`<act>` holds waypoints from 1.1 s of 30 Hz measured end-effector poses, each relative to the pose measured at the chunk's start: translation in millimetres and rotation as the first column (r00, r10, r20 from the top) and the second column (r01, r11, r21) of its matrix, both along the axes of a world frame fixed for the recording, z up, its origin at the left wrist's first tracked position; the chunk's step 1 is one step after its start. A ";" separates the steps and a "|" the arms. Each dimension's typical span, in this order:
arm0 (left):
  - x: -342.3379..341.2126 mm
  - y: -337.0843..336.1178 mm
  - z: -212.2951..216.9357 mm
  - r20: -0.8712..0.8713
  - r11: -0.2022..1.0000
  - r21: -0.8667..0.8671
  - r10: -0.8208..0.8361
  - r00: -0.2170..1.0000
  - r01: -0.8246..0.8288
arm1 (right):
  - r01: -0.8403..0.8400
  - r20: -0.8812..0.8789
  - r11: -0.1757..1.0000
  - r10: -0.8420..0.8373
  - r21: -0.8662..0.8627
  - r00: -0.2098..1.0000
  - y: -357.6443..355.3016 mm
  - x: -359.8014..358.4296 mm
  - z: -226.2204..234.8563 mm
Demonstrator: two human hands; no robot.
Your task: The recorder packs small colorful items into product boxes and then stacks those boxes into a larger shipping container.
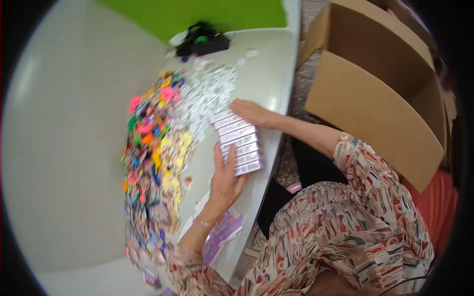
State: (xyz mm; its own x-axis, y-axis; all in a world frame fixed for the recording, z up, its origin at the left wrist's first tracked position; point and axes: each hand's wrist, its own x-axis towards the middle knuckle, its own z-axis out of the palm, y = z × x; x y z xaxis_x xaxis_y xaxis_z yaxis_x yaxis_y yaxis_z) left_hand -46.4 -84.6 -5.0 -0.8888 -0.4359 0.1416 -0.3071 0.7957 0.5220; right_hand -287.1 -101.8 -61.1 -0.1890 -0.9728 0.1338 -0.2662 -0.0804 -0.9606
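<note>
A row of small purple-and-white boxes point(239, 144), packed side by side, is between my hands over the near edge of the white table. My left hand point(226, 183) grips the near end, two fingers lying along the boxes and the thumb at their end. At the far end my right hand point(251, 112) is closed against the boxes, its fingertips partly hidden. Just beyond lies a spread of small white packets or slips point(210, 91). Flat purple printed cartons point(226, 232) lie beside my left forearm.
A long pile of small colourful pieces point(145, 128) runs along the wall, with yellow slips point(173, 185) beside it. A dark box with black items point(210, 45) stands at the table's far end. To the right is a large open cardboard box point(370, 93), near a red cloth-like thing point(437, 207).
</note>
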 end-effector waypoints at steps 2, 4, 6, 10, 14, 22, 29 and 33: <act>-12.3 -4.1 11.6 -0.030 0.984 -0.174 -0.048 0.998 0.042 | 0.027 -0.148 0.991 -0.047 -0.134 0.988 -11.1 -10.1 -6.4; -16.6 -15.0 35.4 -0.034 0.968 -0.240 -0.087 0.996 0.076 | 0.061 -0.176 0.995 -0.073 -0.074 0.982 -1.7 -13.1 46.4; -48.3 -20.0 61.0 -0.069 0.958 -0.242 -0.174 0.982 0.152 | 0.214 0.187 0.977 -0.214 0.018 0.959 18.6 -29.5 93.0; -133.8 -3.7 105.3 -0.161 0.911 -0.287 -0.350 0.923 0.295 | 0.385 0.156 0.923 -0.379 -0.013 0.912 81.2 -117.2 152.8; -238.2 37.6 143.6 -0.220 0.803 -0.330 -0.577 0.787 0.496 | 0.577 0.136 0.815 -0.577 0.044 0.805 177.0 -192.1 203.3; -435.6 152.0 146.1 -0.173 0.567 -0.225 -0.824 0.540 0.792 | 0.833 0.276 0.544 -0.819 0.098 0.502 351.9 -330.5 174.0; -550.5 185.0 51.1 -0.068 0.512 0.014 -0.857 0.512 0.859 | 0.829 0.148 0.421 -0.907 0.367 0.395 392.7 -431.9 64.7; -573.7 201.0 -10.7 -0.064 0.504 0.147 -0.854 0.517 0.851 | 0.819 -0.006 0.407 -0.894 0.406 0.447 409.0 -450.9 11.2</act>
State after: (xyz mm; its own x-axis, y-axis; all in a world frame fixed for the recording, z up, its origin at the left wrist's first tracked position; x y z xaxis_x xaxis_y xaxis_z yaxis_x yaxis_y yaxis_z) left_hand -620.1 116.5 -15.7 -0.8435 0.5205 0.1327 0.4699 0.5954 0.6517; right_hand -738.0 307.2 -49.9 -0.9291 -0.2514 -0.2711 0.1612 0.3844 -0.9090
